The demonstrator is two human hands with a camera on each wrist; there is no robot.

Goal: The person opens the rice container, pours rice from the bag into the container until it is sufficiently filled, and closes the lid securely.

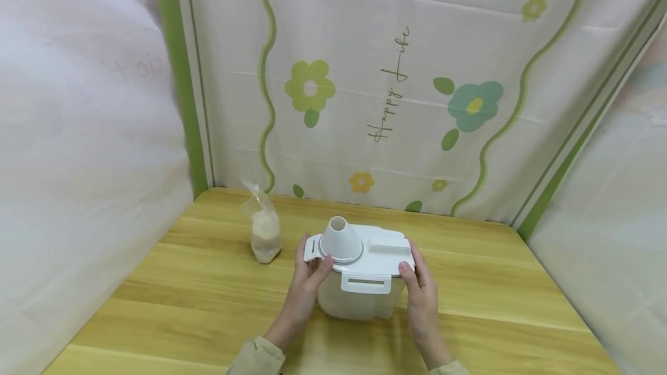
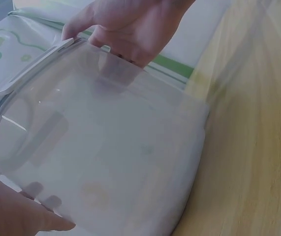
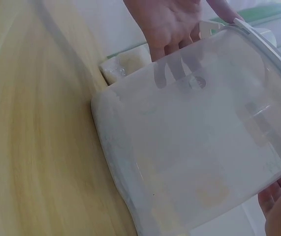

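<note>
A translucent storage container [image 1: 359,302] with a white lid [image 1: 372,259] stands on the table in front of me. The lid carries a white cone-shaped spout [image 1: 341,240] on its left part and a raised handle on its right. Its front latch [image 1: 366,283] and left latch [image 1: 312,247] stick outward. My left hand [image 1: 304,285] grips the left side, thumb at the lid's edge by the cone. On the opposite side my right hand [image 1: 422,294] holds the container, thumb on the lid's right edge. In the right wrist view, the left hand's fingers [image 3: 172,54] lie along the wall.
A clear plastic bag [image 1: 266,230] of pale grains stands on the wooden table [image 1: 208,305], left of the container. Behind the table hangs a flower-printed curtain [image 1: 354,149], and pale cloth walls [image 1: 88,149] close off both sides.
</note>
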